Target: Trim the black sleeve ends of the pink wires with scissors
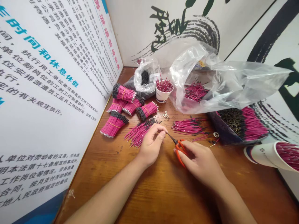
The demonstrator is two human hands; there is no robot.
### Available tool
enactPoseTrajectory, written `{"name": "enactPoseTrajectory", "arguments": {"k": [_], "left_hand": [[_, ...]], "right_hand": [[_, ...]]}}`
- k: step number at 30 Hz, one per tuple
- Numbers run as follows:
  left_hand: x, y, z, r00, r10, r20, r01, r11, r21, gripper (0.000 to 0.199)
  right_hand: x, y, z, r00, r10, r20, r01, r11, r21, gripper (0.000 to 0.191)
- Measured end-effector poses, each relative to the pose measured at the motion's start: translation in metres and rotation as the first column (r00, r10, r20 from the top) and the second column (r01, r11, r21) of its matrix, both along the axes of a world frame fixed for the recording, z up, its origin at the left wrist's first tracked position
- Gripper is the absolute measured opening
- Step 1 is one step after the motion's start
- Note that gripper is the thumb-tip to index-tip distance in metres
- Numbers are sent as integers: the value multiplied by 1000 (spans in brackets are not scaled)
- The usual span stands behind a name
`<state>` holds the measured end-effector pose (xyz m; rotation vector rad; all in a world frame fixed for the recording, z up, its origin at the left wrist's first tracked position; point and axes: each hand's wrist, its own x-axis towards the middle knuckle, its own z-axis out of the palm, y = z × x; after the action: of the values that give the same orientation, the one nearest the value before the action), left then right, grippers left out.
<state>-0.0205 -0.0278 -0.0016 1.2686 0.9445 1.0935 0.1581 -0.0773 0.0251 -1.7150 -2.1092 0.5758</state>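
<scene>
My right hand (199, 158) is closed on the orange handles of small scissors (181, 149), whose dark blades point up and left. At the blade tips, my left hand (151, 143) pinches something too small to make out. Beside the left hand lies a loose heap of pink wires with black ends (137, 133). Another loose pile of pink wires (188, 125) rests beyond the scissors. Banded bundles of pink wires (113, 124) are stacked at the left.
A paper cup of wires (162, 95) stands behind the hands, near a bag with black pieces (144, 77). Clear plastic (193, 93) covers more wires. At right are a dark box of wires (243, 124) and a tilted cup (266, 154). Printed walls border the table.
</scene>
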Motion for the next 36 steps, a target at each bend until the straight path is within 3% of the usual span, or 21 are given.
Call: {"name": "enactPoseTrajectory", "arguments": {"k": [9,36], "left_hand": [[0,1,0,1000,2,-6,-2,1000,3,13],[2,-1,4,984,-14,178,35,993,-117,17]], "right_hand": [[1,-1,1,1000,12,-5,-12,999,-30,28],[0,-1,-2,999,-19,-49,21,998,55,22]]}}
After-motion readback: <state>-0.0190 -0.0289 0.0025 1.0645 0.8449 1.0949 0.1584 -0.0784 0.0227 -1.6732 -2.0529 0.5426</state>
